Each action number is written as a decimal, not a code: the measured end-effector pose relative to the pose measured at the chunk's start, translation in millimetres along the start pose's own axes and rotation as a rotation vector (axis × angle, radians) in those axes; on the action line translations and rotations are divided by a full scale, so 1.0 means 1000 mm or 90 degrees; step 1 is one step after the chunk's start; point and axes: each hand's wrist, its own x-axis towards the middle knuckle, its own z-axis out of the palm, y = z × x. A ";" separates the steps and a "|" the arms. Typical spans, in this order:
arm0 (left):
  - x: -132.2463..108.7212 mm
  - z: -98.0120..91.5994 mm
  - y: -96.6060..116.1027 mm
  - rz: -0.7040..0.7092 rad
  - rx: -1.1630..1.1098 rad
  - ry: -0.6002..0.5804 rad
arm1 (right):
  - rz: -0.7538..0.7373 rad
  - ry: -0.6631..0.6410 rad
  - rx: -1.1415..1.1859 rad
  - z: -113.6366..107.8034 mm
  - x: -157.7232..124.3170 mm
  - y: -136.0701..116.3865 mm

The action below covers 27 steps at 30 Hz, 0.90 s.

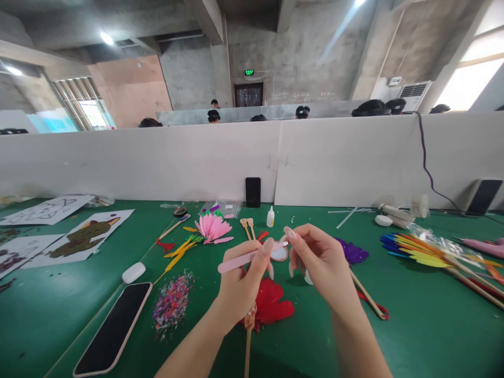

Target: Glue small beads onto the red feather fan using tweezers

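My left hand point(246, 275) grips pink tweezers point(240, 261) between thumb and fingers, their metal tip pointing right. Closed in a pinch, my right hand point(317, 257) meets that tip with thumb and forefinger; anything between them is too small to make out. Below both hands lies a red feather fan point(275, 304) with a wooden handle point(248, 349) and small beads at its base. A round white disc point(280, 253) with a pinkish rim shows partly behind the fingers. Just beyond stands a small white glue bottle point(270, 216). A purple feather fan point(352, 252) is partly covered by my right hand.
Left on the green table point(315, 341) are a phone point(114, 328), a white case point(134, 273), colourful confetti point(173, 304) and a pink feather flower point(212, 228). Multicoloured feathers point(417, 249) and a small fan point(405, 212) lie right. A white partition point(177, 163) closes the back.
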 end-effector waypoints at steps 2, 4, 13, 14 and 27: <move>0.000 0.000 -0.001 0.000 -0.008 0.004 | 0.008 0.017 0.010 -0.001 0.001 0.000; -0.001 0.000 -0.001 0.002 -0.013 0.005 | 0.007 0.012 0.013 -0.002 0.001 0.000; 0.000 0.001 -0.002 0.015 0.013 0.010 | 0.004 -0.024 0.000 -0.002 0.002 -0.002; 0.000 0.001 -0.002 0.017 0.021 0.009 | 0.006 -0.028 0.001 -0.002 0.002 -0.001; 0.001 0.002 0.004 0.129 0.142 0.023 | 0.057 -0.113 -0.025 -0.004 0.001 -0.008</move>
